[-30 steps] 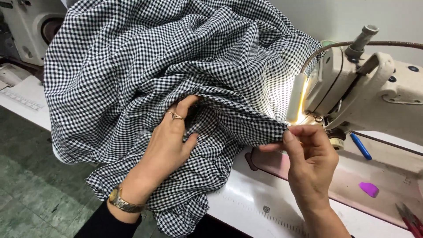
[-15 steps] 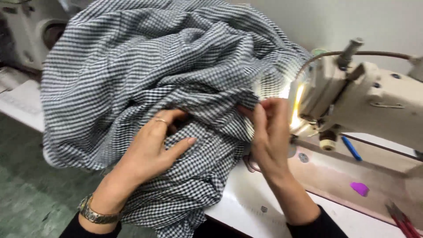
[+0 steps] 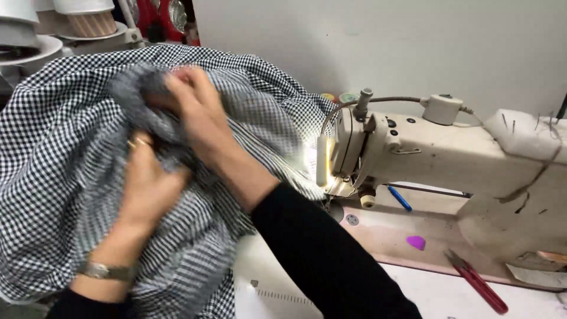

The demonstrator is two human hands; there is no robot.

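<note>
While the black-sleeved right arm crosses the lower middle of the view, the left hand (image 3: 147, 183), a wristwatch on its wrist and a ring on one finger, lies low on the black-and-white checked cotton fabric (image 3: 53, 153) with its fingers curled into a bunched fold; it is blurred, but it looks closed on the cloth. The fabric is heaped over the left half of the white sewing table (image 3: 413, 295), spilling off the near edge and reaching right to just beside the needle area. Further up the heap, the right hand (image 3: 198, 109) is pressed into the top of the bundle, fingers bent around a gathered wad of the same fabric; blur hides exactly how tightly it grips. On the table near the right edge lies a pair of red-handled thread snips (image 3: 478, 283), and beyond it a small purple teardrop-shaped piece of chalk (image 3: 416, 242). A blue pen (image 3: 400, 198) rests under the arm of the cream-coloured industrial sewing machine (image 3: 449, 153), whose lit lamp strip (image 3: 322, 160) glows beside the cloth. A white pincushion pad (image 3: 525, 133) stuck with pins sits on the machine's right end. At the far left stand white thread cones (image 3: 35, 23) before a pale wall.
</note>
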